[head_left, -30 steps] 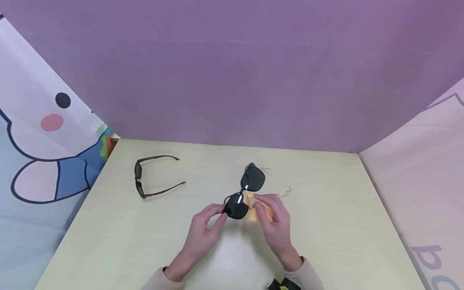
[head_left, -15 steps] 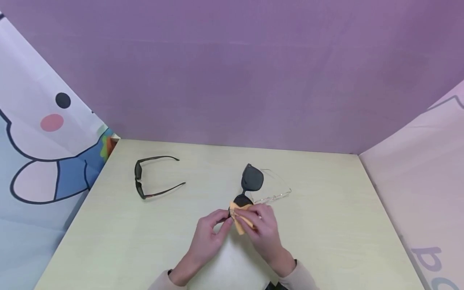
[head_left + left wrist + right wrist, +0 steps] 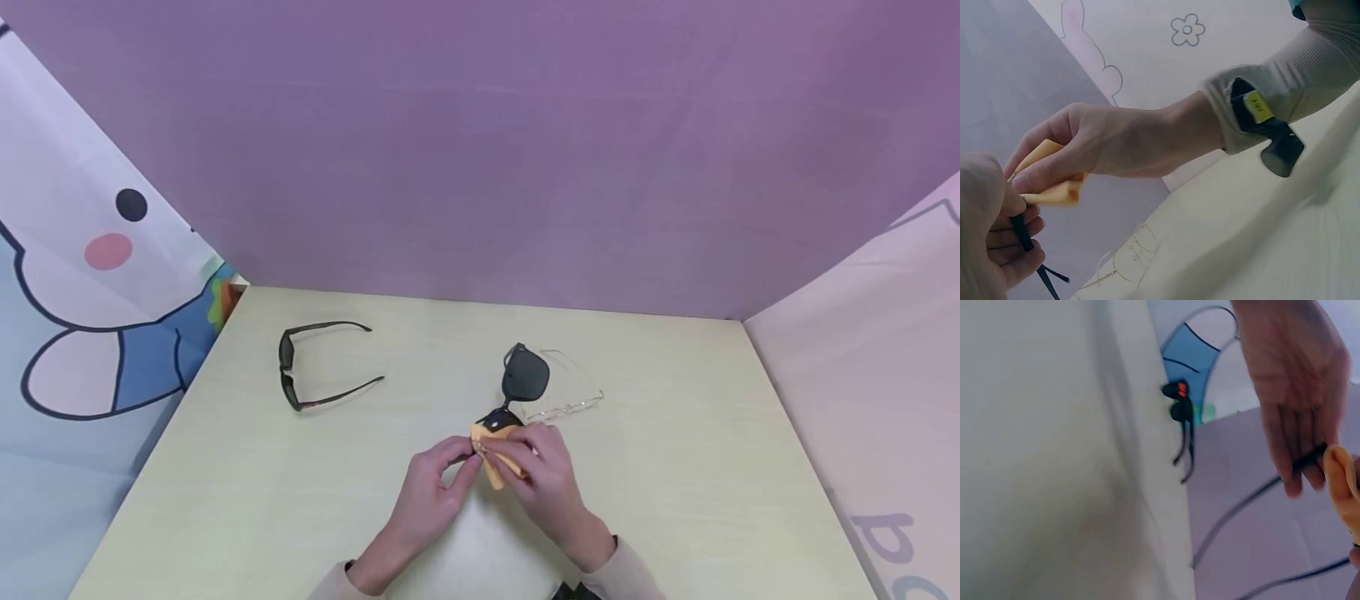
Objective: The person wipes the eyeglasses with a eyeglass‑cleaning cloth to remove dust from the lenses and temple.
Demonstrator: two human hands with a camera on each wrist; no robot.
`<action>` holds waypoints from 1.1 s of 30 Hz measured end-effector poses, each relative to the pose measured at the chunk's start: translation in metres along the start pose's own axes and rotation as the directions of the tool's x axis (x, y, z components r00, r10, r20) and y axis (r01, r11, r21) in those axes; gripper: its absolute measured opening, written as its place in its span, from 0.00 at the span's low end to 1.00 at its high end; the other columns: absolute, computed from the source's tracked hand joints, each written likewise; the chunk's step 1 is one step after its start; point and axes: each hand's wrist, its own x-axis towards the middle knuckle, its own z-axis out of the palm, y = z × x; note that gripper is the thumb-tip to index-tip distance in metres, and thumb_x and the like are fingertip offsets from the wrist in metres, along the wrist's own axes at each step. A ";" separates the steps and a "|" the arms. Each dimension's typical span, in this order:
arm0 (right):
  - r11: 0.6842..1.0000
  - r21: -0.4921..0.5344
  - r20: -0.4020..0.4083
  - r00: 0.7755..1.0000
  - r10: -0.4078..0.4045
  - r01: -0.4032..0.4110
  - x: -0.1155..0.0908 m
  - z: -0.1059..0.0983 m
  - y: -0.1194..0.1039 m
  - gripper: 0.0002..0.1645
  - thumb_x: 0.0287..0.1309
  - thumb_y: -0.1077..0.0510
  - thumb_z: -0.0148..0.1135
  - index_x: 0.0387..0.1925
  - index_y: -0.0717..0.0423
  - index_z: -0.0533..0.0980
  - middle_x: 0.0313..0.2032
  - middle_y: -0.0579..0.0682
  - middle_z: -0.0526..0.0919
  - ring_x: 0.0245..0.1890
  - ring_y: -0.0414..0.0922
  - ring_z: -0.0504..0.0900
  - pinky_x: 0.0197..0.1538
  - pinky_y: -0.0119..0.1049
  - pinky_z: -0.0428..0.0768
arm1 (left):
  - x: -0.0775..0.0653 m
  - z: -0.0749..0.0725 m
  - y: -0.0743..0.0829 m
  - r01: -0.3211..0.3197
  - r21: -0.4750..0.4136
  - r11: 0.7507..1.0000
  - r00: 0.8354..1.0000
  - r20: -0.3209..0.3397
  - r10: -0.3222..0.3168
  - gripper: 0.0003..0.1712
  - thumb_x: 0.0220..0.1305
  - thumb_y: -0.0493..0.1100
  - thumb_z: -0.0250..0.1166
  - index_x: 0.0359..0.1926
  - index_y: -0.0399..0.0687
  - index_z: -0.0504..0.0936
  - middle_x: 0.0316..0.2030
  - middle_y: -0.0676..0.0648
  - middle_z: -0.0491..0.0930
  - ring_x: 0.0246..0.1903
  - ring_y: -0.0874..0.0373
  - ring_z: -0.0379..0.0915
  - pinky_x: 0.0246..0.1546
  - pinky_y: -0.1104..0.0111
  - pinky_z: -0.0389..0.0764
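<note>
In the head view my left hand pinches the outer corner of black sunglasses, held up off the table with one dark lens toward the back. My right hand pinches a folded orange cloth over the nearer lens, covering much of it. Both hands' fingertips meet closely there. From the left wrist, the cloth bulges out under the right thumb, and a dark temple arm runs along the left fingers. The right wrist view shows the temple arms stretching away from the cloth.
A second pair of black sunglasses lies at the left with its arms unfolded. Thin wire-framed glasses rest just behind my right hand. A purple backdrop rises behind the pale table, with printed cloths at both sides.
My right hand and the cloth have moved left onto the nearer lens, toward its outer corner. More of the wire-framed glasses now shows. Over the last half second little has shifted.
</note>
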 end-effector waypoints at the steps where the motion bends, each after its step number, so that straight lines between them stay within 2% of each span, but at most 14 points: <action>1: 1.000 -0.003 0.002 1.000 -0.013 0.013 0.000 0.000 -0.001 0.13 0.71 0.53 0.64 0.39 0.59 0.86 0.33 0.49 0.81 0.31 0.44 0.78 0.37 0.32 0.70 | 0.000 0.000 0.000 -0.005 0.002 1.000 1.000 -0.001 0.005 0.12 0.66 0.29 0.66 0.47 0.44 0.88 0.46 0.50 0.89 0.47 0.56 0.86 0.53 0.61 0.87; 4: 1.000 -0.023 -0.024 1.000 0.012 -0.013 0.002 0.000 -0.001 0.13 0.71 0.53 0.65 0.39 0.58 0.87 0.33 0.49 0.82 0.31 0.45 0.77 0.37 0.33 0.69 | -0.001 0.000 0.001 -0.012 0.006 1.000 1.000 -0.006 0.012 0.12 0.67 0.30 0.66 0.48 0.44 0.88 0.48 0.49 0.88 0.49 0.55 0.85 0.54 0.59 0.86; 7: 0.996 -0.036 -0.056 0.996 0.075 -0.077 0.006 -0.003 0.003 0.13 0.71 0.53 0.65 0.40 0.58 0.87 0.33 0.50 0.82 0.30 0.46 0.75 0.37 0.35 0.67 | 0.000 -0.001 0.002 0.000 -0.007 1.000 1.000 -0.012 0.000 0.11 0.68 0.31 0.66 0.49 0.43 0.88 0.49 0.49 0.88 0.50 0.54 0.85 0.55 0.59 0.86; 10: 0.994 -0.040 -0.074 0.992 0.102 -0.105 0.008 -0.004 0.005 0.12 0.71 0.53 0.65 0.41 0.59 0.87 0.32 0.50 0.81 0.30 0.47 0.74 0.38 0.36 0.67 | -0.001 -0.001 0.003 0.022 -0.031 0.999 1.000 -0.012 -0.023 0.11 0.68 0.31 0.66 0.48 0.42 0.88 0.49 0.47 0.88 0.51 0.53 0.85 0.54 0.61 0.86; 12: 0.995 -0.044 -0.073 0.994 0.085 -0.089 0.006 -0.003 0.003 0.13 0.72 0.53 0.64 0.40 0.59 0.87 0.32 0.50 0.80 0.30 0.47 0.74 0.38 0.35 0.68 | -0.001 0.000 0.003 0.034 -0.055 0.998 0.999 -0.003 -0.035 0.11 0.68 0.31 0.66 0.49 0.41 0.88 0.49 0.47 0.88 0.51 0.52 0.85 0.55 0.62 0.86; 18: 0.999 -0.037 -0.025 0.999 -0.038 0.037 -0.001 0.001 -0.004 0.13 0.72 0.54 0.64 0.39 0.59 0.87 0.32 0.49 0.80 0.31 0.44 0.76 0.36 0.32 0.69 | -0.002 0.000 0.002 0.034 -0.072 0.997 0.999 0.018 -0.033 0.12 0.68 0.29 0.64 0.49 0.42 0.87 0.48 0.47 0.88 0.51 0.54 0.85 0.57 0.62 0.85; 20: 0.998 -0.043 -0.024 0.999 -0.039 0.037 0.000 0.000 -0.003 0.13 0.72 0.53 0.64 0.39 0.58 0.87 0.32 0.49 0.81 0.31 0.44 0.77 0.36 0.32 0.69 | -0.002 -0.001 0.003 0.035 -0.069 0.997 0.999 0.023 -0.033 0.12 0.68 0.29 0.64 0.49 0.42 0.87 0.48 0.47 0.88 0.50 0.54 0.85 0.56 0.62 0.85; 25: 0.996 -0.061 -0.056 0.997 0.061 -0.065 0.006 -0.008 0.005 0.13 0.71 0.53 0.64 0.40 0.60 0.87 0.33 0.50 0.82 0.31 0.47 0.76 0.38 0.35 0.68 | -0.002 -0.001 0.004 0.070 -0.070 0.995 0.997 0.037 -0.068 0.12 0.69 0.30 0.65 0.50 0.41 0.87 0.48 0.46 0.88 0.48 0.55 0.85 0.53 0.64 0.87; 27: 0.996 -0.051 -0.060 0.995 0.076 -0.079 0.005 -0.009 0.006 0.14 0.71 0.53 0.64 0.40 0.60 0.87 0.32 0.50 0.82 0.31 0.47 0.75 0.38 0.35 0.68 | -0.002 -0.001 0.005 0.082 -0.067 0.994 0.996 0.038 -0.080 0.11 0.69 0.31 0.65 0.50 0.42 0.87 0.47 0.46 0.88 0.47 0.56 0.85 0.53 0.64 0.87; 33: 0.999 -0.011 -0.011 0.999 -0.040 0.040 -0.003 -0.001 -0.004 0.13 0.72 0.54 0.63 0.39 0.60 0.86 0.32 0.49 0.80 0.31 0.43 0.76 0.36 0.31 0.69 | -0.003 -0.001 0.003 0.053 -0.054 0.997 0.998 0.037 -0.051 0.12 0.68 0.29 0.64 0.48 0.40 0.87 0.47 0.46 0.88 0.48 0.55 0.85 0.54 0.64 0.86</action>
